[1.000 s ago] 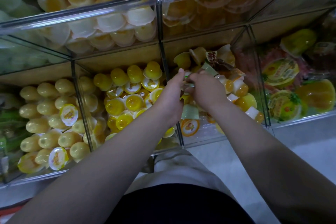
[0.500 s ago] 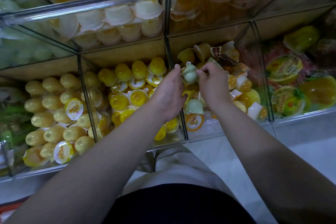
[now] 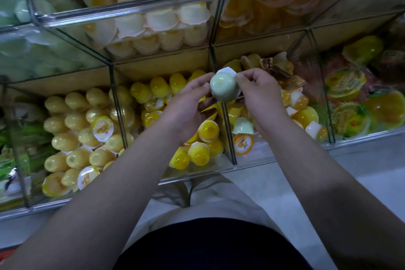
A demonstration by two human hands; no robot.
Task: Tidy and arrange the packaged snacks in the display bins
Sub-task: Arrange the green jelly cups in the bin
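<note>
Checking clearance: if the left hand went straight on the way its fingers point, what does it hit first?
The green cup, right at the fingertips of the left hand; whether they already touch is unclear. The right hand pinches its rim beyond.

Both forearms reach forward, bare, wrists close together. Right hand [image 3: 260,94] pinches the jelly cup [image 3: 224,88] between thumb and forefinger, other fingers curled. Left hand [image 3: 188,105], back up, fingers nearly straight, tips touching the cup's side.
</note>
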